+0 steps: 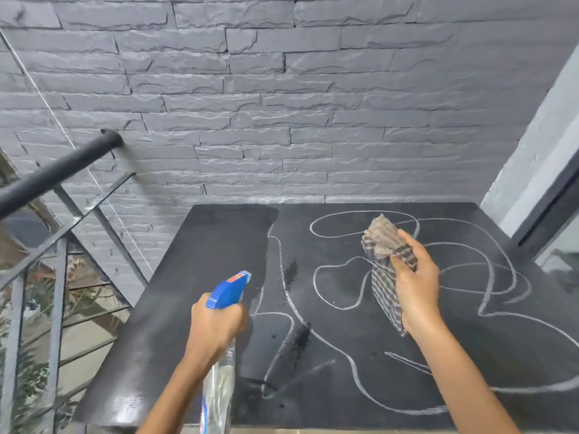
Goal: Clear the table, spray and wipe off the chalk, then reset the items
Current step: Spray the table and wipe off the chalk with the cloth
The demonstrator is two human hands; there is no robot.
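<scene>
Spray bottle point(226, 311) left of cloth point(388, 261), above table point(175, 308)

The black table point(163, 333) stands against the wall. White chalk lines point(354, 296) loop across its centre and right; its left portion carries none.

No words or numbers can be read here. The spray bottle point(221, 375) has a small red and white label on top of its blue nozzle, and a blue and red label low on its clear body, but both are too blurred to make out. The chalk lines point(354, 289) on the table point(175, 308) are loose loops and curves, not letters or figures
</scene>
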